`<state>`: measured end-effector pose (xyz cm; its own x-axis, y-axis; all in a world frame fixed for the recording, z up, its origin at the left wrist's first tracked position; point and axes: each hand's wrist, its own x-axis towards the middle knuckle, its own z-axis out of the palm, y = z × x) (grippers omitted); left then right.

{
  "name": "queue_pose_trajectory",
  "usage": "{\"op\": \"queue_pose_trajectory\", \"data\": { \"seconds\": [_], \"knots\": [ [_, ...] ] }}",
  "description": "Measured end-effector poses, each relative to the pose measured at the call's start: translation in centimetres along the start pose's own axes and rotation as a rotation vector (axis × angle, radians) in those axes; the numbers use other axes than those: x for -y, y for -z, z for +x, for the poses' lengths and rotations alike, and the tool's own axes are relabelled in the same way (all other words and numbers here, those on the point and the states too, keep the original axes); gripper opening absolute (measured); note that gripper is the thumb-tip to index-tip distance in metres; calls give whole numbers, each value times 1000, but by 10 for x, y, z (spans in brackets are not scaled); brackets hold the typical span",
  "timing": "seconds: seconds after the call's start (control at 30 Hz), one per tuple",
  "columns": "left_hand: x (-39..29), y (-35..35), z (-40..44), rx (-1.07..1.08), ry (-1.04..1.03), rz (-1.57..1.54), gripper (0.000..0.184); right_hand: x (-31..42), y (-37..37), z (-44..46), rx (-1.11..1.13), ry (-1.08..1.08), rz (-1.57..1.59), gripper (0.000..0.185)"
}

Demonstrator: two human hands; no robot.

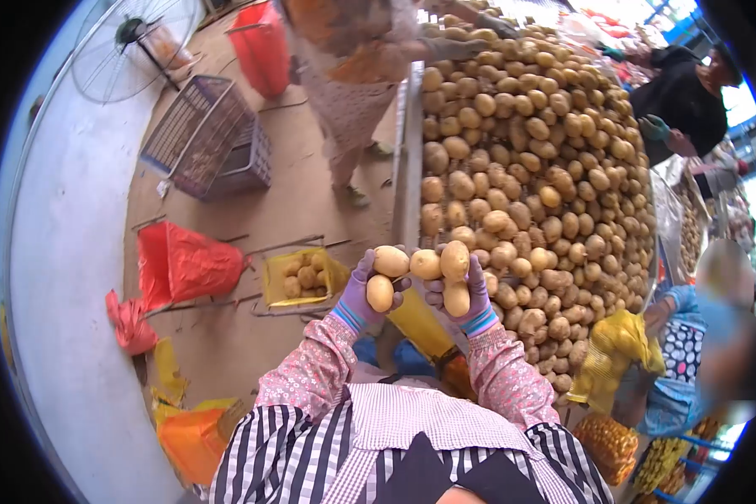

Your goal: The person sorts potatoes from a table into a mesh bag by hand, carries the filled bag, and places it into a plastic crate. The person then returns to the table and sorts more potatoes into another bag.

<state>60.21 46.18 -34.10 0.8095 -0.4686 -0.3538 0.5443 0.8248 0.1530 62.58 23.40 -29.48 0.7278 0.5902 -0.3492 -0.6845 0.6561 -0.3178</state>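
Note:
Both of my hands wear purple gloves and are held up side by side at the left edge of a large heap of potatoes [554, 176]. My left hand [364, 290] is closed round two potatoes [391, 262], one above the other. In my right hand [477, 290] are three potatoes [454, 260], one of them pointing toward my left hand. The two hands are a small gap apart. Below and between them hangs a yellow mesh bag [420, 323].
A yellow-lined container [338, 273] with potatoes stands left of my hands. Further left are a red bag [185, 267], stacked crates [202, 139] and a fan [130, 32]. A person [353, 76] reaches over the heap; others [680, 101] stand on its right.

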Motion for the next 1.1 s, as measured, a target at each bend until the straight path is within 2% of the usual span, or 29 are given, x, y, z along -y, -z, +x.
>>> {"op": "queue_pose_trajectory", "data": {
  "seconds": [0.03,0.07,0.13,0.17,0.2,0.27,0.3,0.33,0.37,0.4,0.43,0.47,0.53,0.63,0.7,0.77,0.8,0.87,0.9,0.97,1.0,1.07,1.1],
  "knots": [
    [-5,16,-11,-34,-51,-10,59,-14,2,19,110,-112,48,65],
    [-11,32,-27,-58,-74,-15,59,-29,3,32,54,-196,54,62],
    [-28,50,-60,-246,-152,-17,57,-65,-4,61,-115,-244,-44,56],
    [-36,79,-74,-258,-152,-84,53,-79,-4,77,-146,-324,-115,49],
    [-44,93,-83,-260,-155,-87,53,-105,11,99,-120,-333,-142,48],
    [-57,117,-101,-391,-241,-107,51,-133,-10,121,-73,-416,-247,51],
    [-67,162,-107,-284,-181,-272,54,-147,-16,131,-74,-419,-248,51],
    [-72,162,-111,-286,-181,-273,54,-161,-16,140,-176,-402,-339,50],
    [-80,162,-112,-360,-166,-209,55,-171,-15,146,-277,-383,-429,49],
    [-87,162,-113,-432,-152,-144,56,-176,-8,151,-277,-384,-429,49],
    [-93,167,-117,-629,-116,-103,59,-178,-3,154,-332,-413,-523,50],
    [-94,171,-120,-629,-116,-106,59,-179,4,155,-387,-442,-617,51],
    [-93,172,-122,-855,-241,117,58,-168,2,142,-369,-428,-567,54],
    [-96,185,-130,-868,-303,196,59,-152,5,118,-349,-394,-502,57],
    [-104,204,-132,-883,-354,246,60,-143,7,101,-362,-332,-616,59],
    [-110,223,-136,-970,-487,487,46,-139,12,88,-362,-332,-651,58],
    [-113,220,-137,-972,-487,490,46,-138,14,84,-361,-334,-690,56],
    [-119,214,-142,-1079,-560,696,31,-143,19,78,-358,-349,-699,54],
    [-118,220,-145,-1088,-560,701,31,-144,21,75,-353,-363,-715,53],
    [-130,241,-142,-1108,-630,1015,31,-150,36,81,-305,-393,-729,54],
    [-131,248,-145,-1117,-616,1039,31,-161,43,77,-283,-429,-734,55],
    [-139,255,-142,-1110,-602,1335,37,-176,39,71,-285,-409,-703,51],
    [-144,254,-143,-1154,-505,1487,48,-180,39,68,-289,-391,-708,47]
  ]
}}
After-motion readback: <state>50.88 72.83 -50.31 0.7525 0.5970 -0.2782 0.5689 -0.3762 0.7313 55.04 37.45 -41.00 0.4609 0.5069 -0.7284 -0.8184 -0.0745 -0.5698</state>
